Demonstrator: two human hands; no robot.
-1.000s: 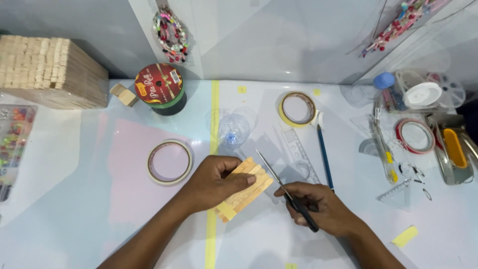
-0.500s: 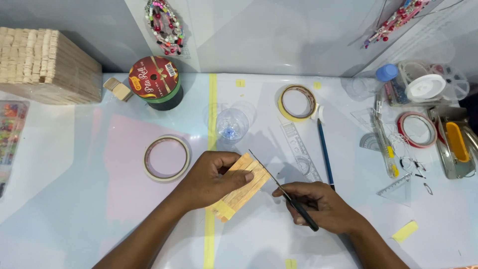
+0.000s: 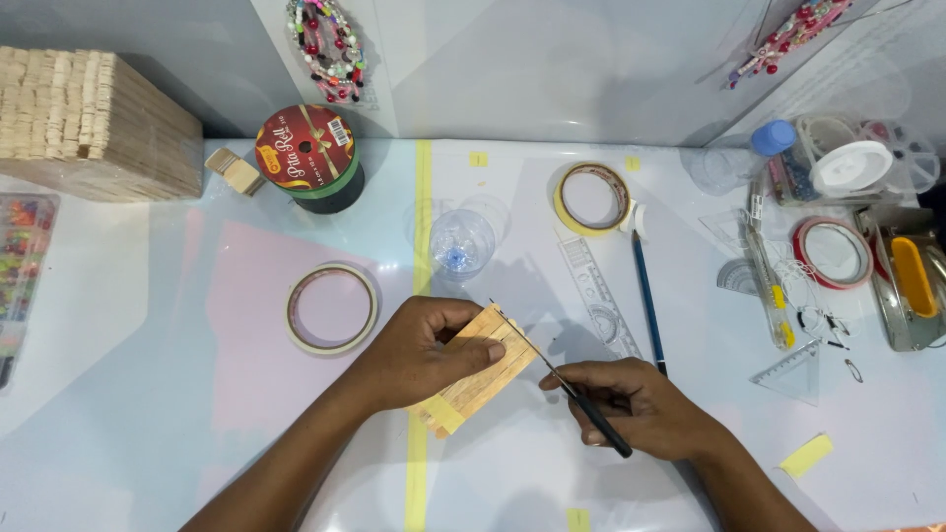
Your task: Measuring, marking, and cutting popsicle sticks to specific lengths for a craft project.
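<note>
A small panel of wooden sticks (image 3: 487, 367) lies tilted on the table near the middle, with a strip of yellow tape at its lower left end. My left hand (image 3: 419, 350) presses down on it, thumb across the top. My right hand (image 3: 641, 406) grips a thin black-handled craft knife (image 3: 570, 388). The blade rests along the panel's upper right edge.
A masking tape ring (image 3: 332, 308) lies left of my left hand, another tape ring (image 3: 591, 198) and a clear cup (image 3: 461, 242) sit behind. A clear ruler (image 3: 598, 303), blue pencil (image 3: 647, 298), red ribbon spool (image 3: 308, 157), stacked wooden sticks (image 3: 89, 123) and bins of supplies (image 3: 852, 177) surround the work.
My hands and the panel have stayed together, with the knife still along the panel's edge. The view has shifted slightly, so everything sits a little lower in the frame.
</note>
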